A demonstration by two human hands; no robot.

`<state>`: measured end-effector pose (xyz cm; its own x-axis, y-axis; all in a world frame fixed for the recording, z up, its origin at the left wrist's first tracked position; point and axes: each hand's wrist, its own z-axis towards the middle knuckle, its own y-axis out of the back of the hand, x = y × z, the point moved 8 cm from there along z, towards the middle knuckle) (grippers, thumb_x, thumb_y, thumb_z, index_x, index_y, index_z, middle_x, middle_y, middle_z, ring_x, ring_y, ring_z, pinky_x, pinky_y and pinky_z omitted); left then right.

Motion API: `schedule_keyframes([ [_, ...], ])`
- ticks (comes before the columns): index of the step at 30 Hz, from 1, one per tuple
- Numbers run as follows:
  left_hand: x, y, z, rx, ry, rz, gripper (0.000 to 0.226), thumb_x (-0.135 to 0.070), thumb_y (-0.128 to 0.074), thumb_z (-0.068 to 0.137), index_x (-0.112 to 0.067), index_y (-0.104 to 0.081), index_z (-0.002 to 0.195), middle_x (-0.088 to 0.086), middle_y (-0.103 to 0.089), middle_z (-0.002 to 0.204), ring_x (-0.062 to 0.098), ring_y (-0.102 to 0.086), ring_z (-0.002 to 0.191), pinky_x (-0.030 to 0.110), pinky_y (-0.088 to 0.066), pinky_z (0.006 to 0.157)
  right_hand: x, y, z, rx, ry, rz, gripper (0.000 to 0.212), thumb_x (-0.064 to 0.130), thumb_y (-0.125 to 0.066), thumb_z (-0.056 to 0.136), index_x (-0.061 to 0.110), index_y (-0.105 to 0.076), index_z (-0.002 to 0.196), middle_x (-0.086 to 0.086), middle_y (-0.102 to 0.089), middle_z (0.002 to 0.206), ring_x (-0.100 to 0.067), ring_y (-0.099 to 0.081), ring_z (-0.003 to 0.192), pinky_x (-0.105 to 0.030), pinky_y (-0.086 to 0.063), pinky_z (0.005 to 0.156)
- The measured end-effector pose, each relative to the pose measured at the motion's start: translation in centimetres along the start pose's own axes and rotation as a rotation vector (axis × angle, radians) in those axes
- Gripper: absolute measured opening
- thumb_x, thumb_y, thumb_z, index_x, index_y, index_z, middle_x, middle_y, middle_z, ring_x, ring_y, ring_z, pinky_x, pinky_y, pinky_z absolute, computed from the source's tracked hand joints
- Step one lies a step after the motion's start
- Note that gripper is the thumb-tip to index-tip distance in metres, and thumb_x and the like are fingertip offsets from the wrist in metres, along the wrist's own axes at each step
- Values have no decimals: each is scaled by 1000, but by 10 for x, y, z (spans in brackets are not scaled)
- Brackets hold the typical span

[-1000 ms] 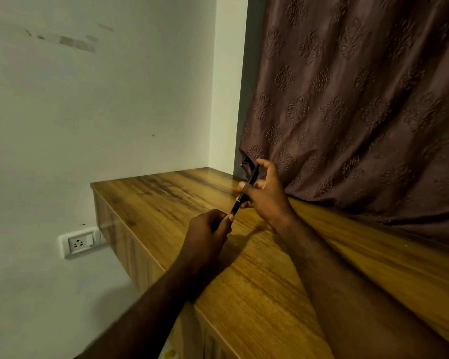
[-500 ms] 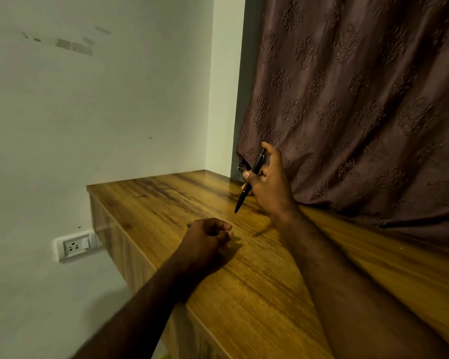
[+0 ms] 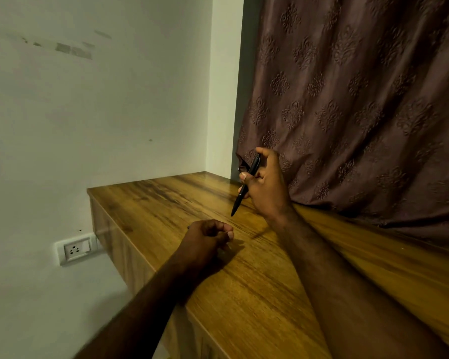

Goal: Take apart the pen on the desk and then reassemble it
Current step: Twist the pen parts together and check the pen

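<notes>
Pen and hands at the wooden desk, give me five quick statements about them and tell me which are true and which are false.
1. The right hand holds the black pen. True.
2. The pen lies flat on the desk. False: it is held above the desk, tilted, with its tip pointing down.
3. The left hand grips the pen too. False: it is apart from the pen, fingers curled, nearer the desk's front edge.
4. A wall socket sits on the wall left of the desk. True.
5. The curtain hangs in front of the right hand. False: it hangs behind that hand.
</notes>
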<state>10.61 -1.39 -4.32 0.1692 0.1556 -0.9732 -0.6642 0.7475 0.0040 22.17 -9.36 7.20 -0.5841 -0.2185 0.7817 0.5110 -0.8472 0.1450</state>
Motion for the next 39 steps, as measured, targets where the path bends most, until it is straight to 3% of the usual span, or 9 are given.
schedule_keyframes([
  [7,-5,0,-1,1,-29,-41,14,-2,-62,86,7,-65,97,9,-66,74,8,-58,54,19,-48,50,-1,-5,-4,-6,1,30,57,6,-62,87,43,-40,125,-12,-63,112,-34,-66,95,-55,-56,83],
  [11,-4,1,0,-1,-34,11,18,-12,-62,88,5,-67,93,7,-69,78,13,-57,61,26,-48,59,-2,-4,-3,-4,-22,78,67,5,-61,89,42,-33,138,-16,-59,129,-33,-65,107,-50,-57,87],
  [16,0,2,1,-13,-3,-22,15,-11,-60,90,1,-68,93,8,-70,78,14,-57,61,31,-47,63,1,3,-1,-46,10,110,57,3,-61,90,32,-40,134,-15,-61,124,-30,-69,90,-35,-61,66],
  [20,1,3,0,-17,14,-57,14,-10,-58,91,-1,-68,95,10,-68,80,14,-56,61,34,-45,66,0,2,-1,-41,-1,159,63,2,-60,91,34,-35,139,-15,-55,134,-27,-67,102,-33,-61,73],
  [23,-1,4,-1,-9,-1,-63,14,-9,-57,92,-2,-66,100,11,-68,82,17,-56,64,37,-43,69,2,6,-1,-72,21,152,55,1,-61,89,33,-40,130,-18,-62,120,-28,-70,90,-32,-61,64],
  [27,-7,5,-2,0,-41,-101,17,-7,-55,92,-2,-63,106,11,-65,83,16,-56,61,29,-45,60,3,4,-2,-90,14,170,59,5,-64,88,39,-37,128,-20,-60,123,-32,-69,97,-44,-61,78],
  [29,-9,5,-2,0,-56,-93,17,-8,-54,93,-3,-62,107,12,-65,84,15,-57,60,24,-47,53,2,4,-2,-97,-1,198,59,4,-63,88,39,-37,127,-21,-59,127,-34,-67,103,-41,-61,80],
  [34,-5,8,0,-9,-39,-66,16,-11,-56,92,-9,-63,107,11,-69,87,16,-59,63,27,-46,56,-4,9,1,-96,-34,230,55,1,-60,90,28,-36,131,-22,-64,115,-33,-71,87,-18,-51,52],
  [39,-2,8,2,-18,-40,-51,16,-10,-58,91,-5,-63,105,11,-69,84,21,-59,66,36,-43,66,9,2,-2,-36,25,169,59,3,-60,90,29,-36,137,-20,-60,122,-29,-70,88,-30,-60,66],
])
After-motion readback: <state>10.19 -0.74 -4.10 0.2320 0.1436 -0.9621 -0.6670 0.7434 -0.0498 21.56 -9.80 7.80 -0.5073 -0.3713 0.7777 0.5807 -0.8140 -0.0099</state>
